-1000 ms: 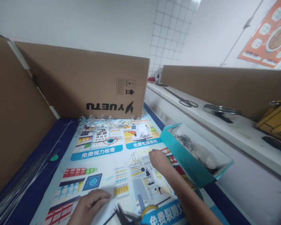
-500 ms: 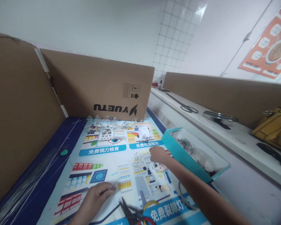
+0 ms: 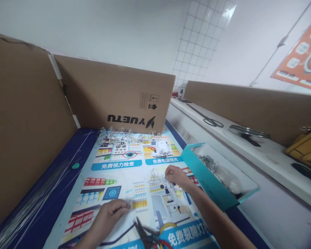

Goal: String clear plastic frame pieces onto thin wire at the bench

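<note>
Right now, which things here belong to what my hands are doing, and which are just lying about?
In use: right hand at the loose wire pieces; left hand resting on the poster mat; pliers beside it; teal box of metal bits.
Lying about: scissors and yellow bag on the ledge; cardboard box behind.

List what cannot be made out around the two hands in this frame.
All in the head view.
Right hand: whether it pinches or merely touches the wire pieces, which are too thin and blurred.
Left hand: whether its grip holds anything; the back of the hand covers it.
Pliers: handles cut off by the bottom edge.
Teal box: its near wall hides part of the contents.
Yellow bag: cut off by the right edge.
</note>
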`<state>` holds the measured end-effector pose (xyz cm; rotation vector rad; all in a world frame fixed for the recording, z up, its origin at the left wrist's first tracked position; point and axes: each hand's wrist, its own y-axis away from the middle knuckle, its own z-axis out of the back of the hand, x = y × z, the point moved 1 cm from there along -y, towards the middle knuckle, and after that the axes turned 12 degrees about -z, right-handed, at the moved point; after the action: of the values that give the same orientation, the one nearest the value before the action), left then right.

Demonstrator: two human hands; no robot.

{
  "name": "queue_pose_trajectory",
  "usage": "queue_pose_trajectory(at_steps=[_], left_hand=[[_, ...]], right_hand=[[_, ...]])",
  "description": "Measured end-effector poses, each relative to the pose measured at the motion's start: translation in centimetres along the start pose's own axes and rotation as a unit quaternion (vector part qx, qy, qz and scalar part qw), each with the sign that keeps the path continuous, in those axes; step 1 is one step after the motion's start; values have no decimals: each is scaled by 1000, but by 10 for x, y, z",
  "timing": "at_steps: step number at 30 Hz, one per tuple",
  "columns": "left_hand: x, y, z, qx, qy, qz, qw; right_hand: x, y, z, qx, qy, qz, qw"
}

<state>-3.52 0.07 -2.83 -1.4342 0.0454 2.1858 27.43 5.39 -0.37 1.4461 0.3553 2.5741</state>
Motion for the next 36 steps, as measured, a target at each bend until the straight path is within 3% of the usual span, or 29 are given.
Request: queue_pose_trajectory(at_steps=[7,14,19,28,36], left_hand=[[0,-1,0,1,6,-2,1000],[-4,-2,1,-3,11,3,1000],[-4,-2,1,-36,44,39,998],[-2,-2,0,-65,53,52,995],[-3,-4,-2,-48,13,28,998]], right_hand=[[2,8,-29,80,-200,-18,976],[17,15,-49,115,-256,-34,959],[40,29,-66,107,-246,-24,963],[64,42,-129,121,-117,52,984],[58,44,-134,55,-22,112,992]])
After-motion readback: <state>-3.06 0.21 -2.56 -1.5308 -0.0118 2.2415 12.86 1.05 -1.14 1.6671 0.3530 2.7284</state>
